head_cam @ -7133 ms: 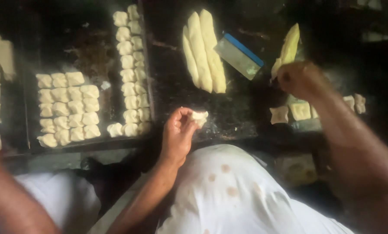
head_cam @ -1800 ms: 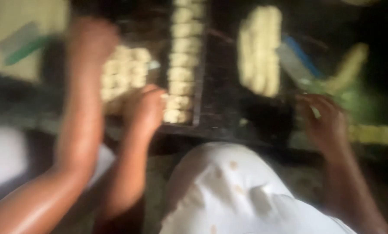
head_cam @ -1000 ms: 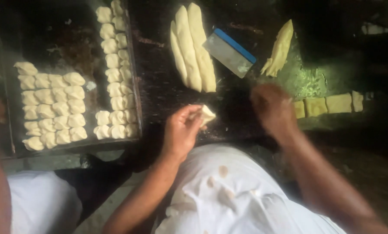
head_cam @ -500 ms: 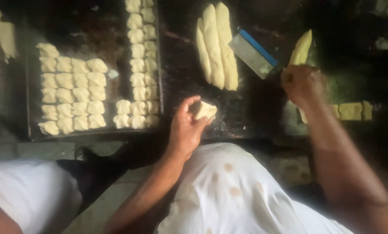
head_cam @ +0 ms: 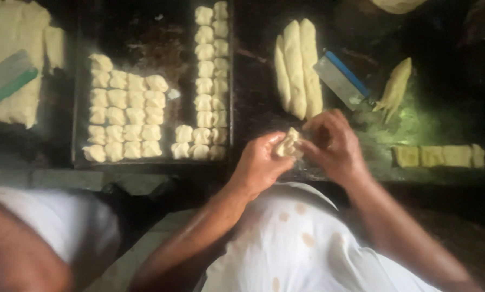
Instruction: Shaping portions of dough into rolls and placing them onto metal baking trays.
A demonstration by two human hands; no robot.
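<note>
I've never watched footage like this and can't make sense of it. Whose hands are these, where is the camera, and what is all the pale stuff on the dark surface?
There is no machine here. The picture comes from a camera worn on a person's head, looking down over their white-clad lap at their own two bare hands. The left hand and right hand meet around one small piece of dough, pinching it between the fingers. To the left lies a dark baking tray with rows of shaped dough pieces. Ahead lie three long dough rolls and, beside them, a flat scraper with a blue edge. On the right is a row of cut dough squares. The arm at the bottom left belongs to another person.
</note>
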